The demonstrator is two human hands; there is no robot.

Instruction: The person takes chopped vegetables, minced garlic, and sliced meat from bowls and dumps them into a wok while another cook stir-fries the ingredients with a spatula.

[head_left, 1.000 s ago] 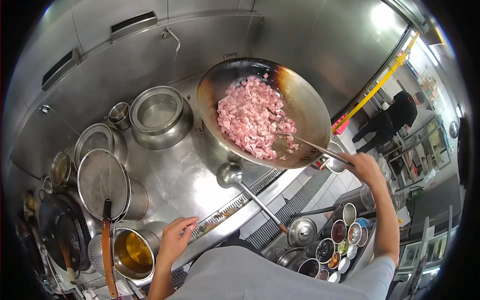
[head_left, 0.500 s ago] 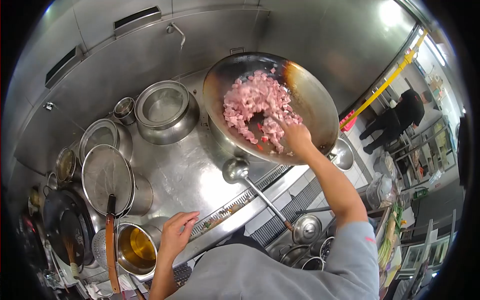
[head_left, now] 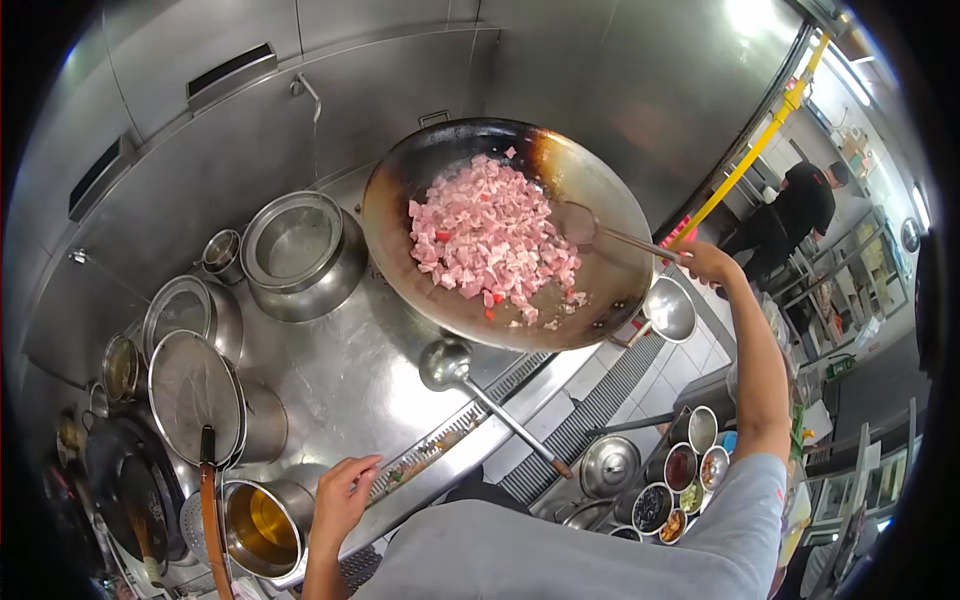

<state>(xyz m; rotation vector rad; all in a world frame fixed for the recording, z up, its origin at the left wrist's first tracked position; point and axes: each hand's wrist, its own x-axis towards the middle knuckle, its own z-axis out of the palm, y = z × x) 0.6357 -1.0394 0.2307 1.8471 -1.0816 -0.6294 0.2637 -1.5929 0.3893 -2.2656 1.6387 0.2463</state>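
A large wok (head_left: 610, 220) holds a heap of diced pink meat (head_left: 490, 235) with a few red pieces among it. My right hand (head_left: 708, 265) is closed round the handle end of a metal spatula (head_left: 625, 238), whose blade rests in the wok at the right side of the meat. Near the stove's front edge, my left hand (head_left: 342, 498) is held with its fingers apart and nothing in it. Between my hands a ladle (head_left: 447, 366) lies on the stove (head_left: 330, 380), its handle reaching over the front edge.
Pots (head_left: 300, 245) and a mesh strainer (head_left: 197, 395) stand left of the wok. A pot of yellow oil (head_left: 262, 525) is at lower left. Seasoning bowls (head_left: 653, 508) and a lid (head_left: 611, 467) sit at lower right. Another person (head_left: 795, 212) bends in the background.
My right hand has moved from over the meat back to the right, drawing the spatula with it. Red pieces now show among the meat. My left hand has stayed near the front edge.
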